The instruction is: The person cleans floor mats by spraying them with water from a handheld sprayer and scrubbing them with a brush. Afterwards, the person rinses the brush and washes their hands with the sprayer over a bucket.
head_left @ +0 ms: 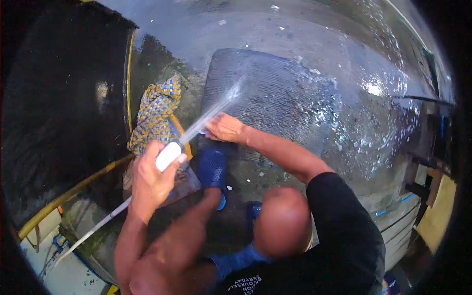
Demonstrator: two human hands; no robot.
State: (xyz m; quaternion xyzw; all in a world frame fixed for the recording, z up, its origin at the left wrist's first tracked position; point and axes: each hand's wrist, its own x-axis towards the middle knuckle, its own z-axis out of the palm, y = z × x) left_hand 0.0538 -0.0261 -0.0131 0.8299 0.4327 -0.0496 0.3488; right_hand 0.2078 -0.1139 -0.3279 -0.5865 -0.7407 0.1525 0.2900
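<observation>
My left hand (pixel 151 174) is wrapped round a white spray nozzle (pixel 168 156) on the end of a pale hose (pixel 93 231). A jet of water (pixel 216 109) leaves the nozzle and strikes a dark ribbed mat (pixel 265 93) lying flat on the wet floor. Beside the jet, at the mat's near left edge, my right hand (pixel 224 128) has its fingers curled in. A sliver of something pale shows at its fingertips, and what it grips is hidden. Just below that hand is my foot in a blue perforated clog (pixel 212 167).
A blue, yellow and white checked woven sack (pixel 155 115) lies crumpled left of the mat. Beyond it stands a dark panel with a yellow edge (pixel 130 78). Foam and water (pixel 373 103) spread over the concrete at right. Wooden boards (pixel 435 211) stand at far right.
</observation>
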